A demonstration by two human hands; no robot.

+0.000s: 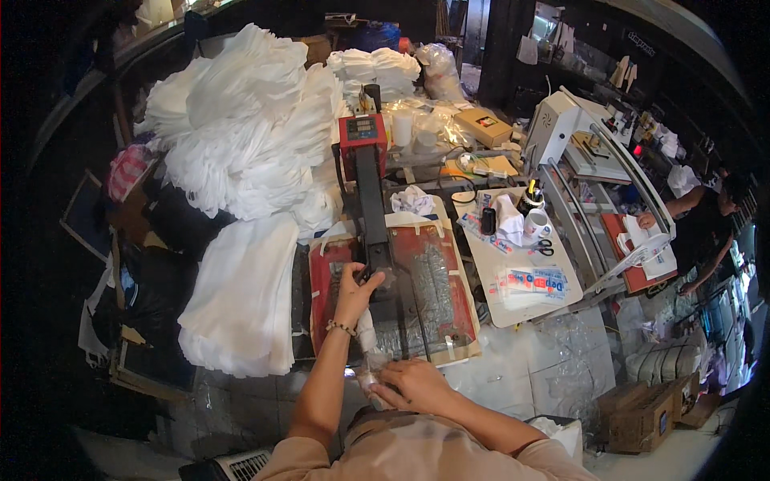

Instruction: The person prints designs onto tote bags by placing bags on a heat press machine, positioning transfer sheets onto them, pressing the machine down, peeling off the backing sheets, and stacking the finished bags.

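Two hands meet at the press at twelve o'clock, its pale handle running twelve to six: left hand, fingers half curled, by the far end, right hand, fingers bent, by the near end, though I cannot tell either's hold.

Wide head-worn view, facing downward
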